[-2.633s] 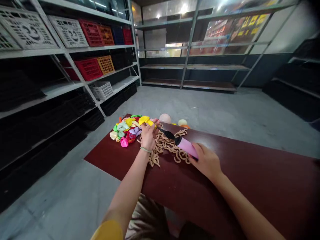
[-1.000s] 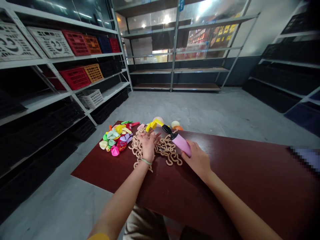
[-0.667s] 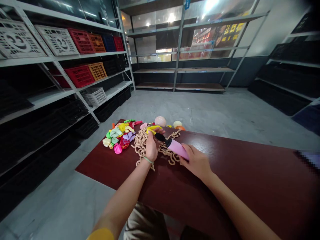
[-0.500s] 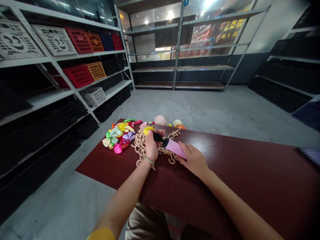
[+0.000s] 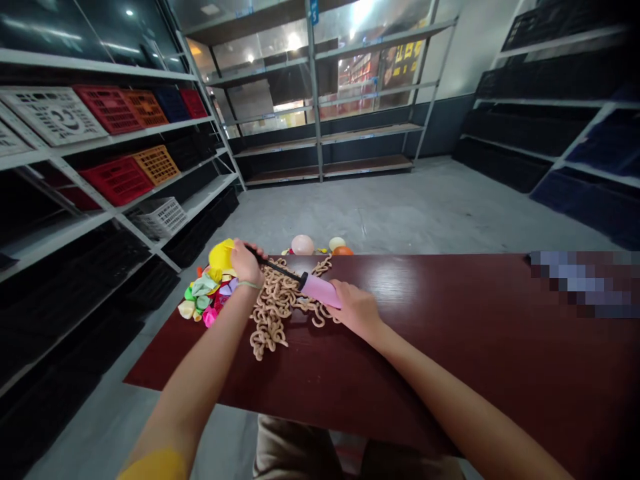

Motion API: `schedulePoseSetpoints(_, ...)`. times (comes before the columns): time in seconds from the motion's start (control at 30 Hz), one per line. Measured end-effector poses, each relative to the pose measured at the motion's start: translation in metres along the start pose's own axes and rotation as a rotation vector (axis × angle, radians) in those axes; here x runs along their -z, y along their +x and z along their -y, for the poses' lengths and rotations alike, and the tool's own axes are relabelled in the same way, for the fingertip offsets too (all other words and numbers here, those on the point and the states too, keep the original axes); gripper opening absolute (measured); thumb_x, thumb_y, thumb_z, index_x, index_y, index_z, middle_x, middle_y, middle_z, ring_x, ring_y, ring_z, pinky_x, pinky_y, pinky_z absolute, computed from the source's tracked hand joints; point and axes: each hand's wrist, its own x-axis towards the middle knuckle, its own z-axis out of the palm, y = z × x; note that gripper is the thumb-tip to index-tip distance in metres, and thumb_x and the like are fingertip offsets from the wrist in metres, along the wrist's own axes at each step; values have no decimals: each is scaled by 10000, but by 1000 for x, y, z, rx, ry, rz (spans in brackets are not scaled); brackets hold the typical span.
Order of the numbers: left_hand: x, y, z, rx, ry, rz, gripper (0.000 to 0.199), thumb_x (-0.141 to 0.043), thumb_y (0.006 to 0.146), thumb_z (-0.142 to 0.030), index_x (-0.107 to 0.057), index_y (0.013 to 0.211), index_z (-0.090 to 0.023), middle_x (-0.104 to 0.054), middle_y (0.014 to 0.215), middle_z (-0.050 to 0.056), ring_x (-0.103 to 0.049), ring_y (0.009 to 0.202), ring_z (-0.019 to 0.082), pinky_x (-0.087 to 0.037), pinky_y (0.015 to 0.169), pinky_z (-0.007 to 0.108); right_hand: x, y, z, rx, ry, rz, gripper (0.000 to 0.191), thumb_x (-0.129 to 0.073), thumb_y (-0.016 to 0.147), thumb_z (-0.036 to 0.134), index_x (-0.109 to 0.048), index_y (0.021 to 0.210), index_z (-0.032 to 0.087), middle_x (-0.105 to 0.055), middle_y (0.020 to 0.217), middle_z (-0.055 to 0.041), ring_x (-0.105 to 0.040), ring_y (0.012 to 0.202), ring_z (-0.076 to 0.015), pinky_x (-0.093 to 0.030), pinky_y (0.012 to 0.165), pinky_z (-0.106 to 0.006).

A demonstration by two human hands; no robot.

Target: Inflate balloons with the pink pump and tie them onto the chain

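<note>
A balloon pump [image 5: 323,291] with a pink barrel and black rod slants across the middle of the table, held in both hands. My left hand [image 5: 247,263] is closed round its black far end, where a yellow balloon [image 5: 221,255], slightly filled, sticks out past the fingers. The balloon's neck is hidden by the hand. Wrapped round the pink barrel is my right hand [image 5: 356,310]. The black rod shows long between the hands. Under the pump lies a heap of beige chain-like links [image 5: 275,300]. Left of it, limp coloured balloons [image 5: 204,287] are piled below my left hand.
Beyond the far edge of the dark red table [image 5: 440,333] show a pale pink balloon [image 5: 303,245], a whitish balloon [image 5: 337,245] and an orange balloon [image 5: 343,251]. Shelves with crates [image 5: 107,110] stand at the left. A blurred patch [image 5: 580,280] covers the table's right end.
My left hand has moved left, away from the right hand, drawing the pump's rod out. The yellow balloon looks fuller. The camera view has turned right.
</note>
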Motion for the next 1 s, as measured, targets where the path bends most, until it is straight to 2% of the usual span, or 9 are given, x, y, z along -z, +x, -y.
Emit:
schedulePoseSetpoints(0.1, -8, 27, -19, -55, -4, -26, 226, -459, 925, -324, -391, 743, -209, -396, 552, -75, -358, 384, 52, -266, 381, 186, -2, 0, 3, -14, 53, -31, 393, -642, 828, 373, -564, 1178, 212, -685, 898, -47, -634, 779, -205, -380, 629, -294)
schedulePoseSetpoints(0.17, -17, 21, -15, -92, -27, 4, 236, -469, 924, -339, -383, 747, -210, -383, 549, -81, -348, 381, 46, -243, 375, 178, -2, 0, 3, -32, 75, -51, 396, -643, 823, 357, -551, 1180, 213, -692, 926, -50, -646, 811, -209, -390, 642, -291)
schedulePoseSetpoints(0.37, -43, -64, 50, -4, 13, 296, 240, -546, 911, -372, -418, 785, -213, -473, 610, -56, -449, 440, 65, -362, 431, 197, 1, -3, -5, -154, 120, -93, 439, -643, 824, 369, -521, 1217, 218, -702, 1031, -71, -674, 866, -240, -416, 640, -301)
schedulePoseSetpoints(0.47, -45, -83, 64, -18, 34, 370, 289, -589, 882, -426, -434, 767, -211, -484, 610, -50, -456, 436, 68, -381, 440, 201, 1, -4, -7, -155, 158, -111, 452, -638, 830, 390, -511, 1234, 231, -699, 1064, -76, -676, 883, -246, -422, 642, -304)
schedulePoseSetpoints(0.57, -35, -64, 50, 14, 55, 285, 287, -572, 876, -400, -411, 730, -212, -445, 560, -62, -424, 404, 68, -351, 413, 193, 1, -2, -3, -93, 156, -71, 411, -629, 840, 380, -526, 1206, 226, -700, 972, -56, -669, 837, -228, -412, 636, -299)
schedulePoseSetpoints(0.67, -22, -22, 16, 79, 61, 168, 256, -539, 862, -331, -376, 704, -213, -393, 530, -75, -388, 387, 68, -315, 391, 190, 1, 1, 2, -30, 136, -36, 375, -624, 835, 356, -550, 1171, 207, -688, 900, -43, -654, 794, -211, -409, 633, -302)
schedulePoseSetpoints(0.8, -18, 22, -23, -10, 21, 105, 226, -560, 829, -294, -375, 727, -213, -378, 550, -85, -359, 390, 51, -268, 381, 173, 1, 3, 6, -19, 161, -50, 353, -625, 827, 336, -558, 1151, 212, -688, 905, -36, -647, 792, -201, -417, 644, -306)
schedulePoseSetpoints(0.9, -26, 18, -16, -78, -42, 45, 201, -531, 852, -277, -376, 742, -213, -368, 554, -86, -343, 388, 49, -233, 368, 174, 3, 3, 4, -73, 141, -62, 361, -650, 802, 314, -560, 1137, 214, -688, 914, -33, -645, 791, -199, -405, 642, -298)
schedulePoseSetpoints(1.0, -36, -19, 19, -52, -77, 60, 225, -518, 883, -312, -371, 744, -215, -370, 545, -88, -340, 381, 50, -246, 373, 178, 4, 2, 0, -151, 62, -76, 374, -665, 782, 305, -568, 1130, 210, -684, 911, -39, -636, 778, -201, -380, 635, -294)
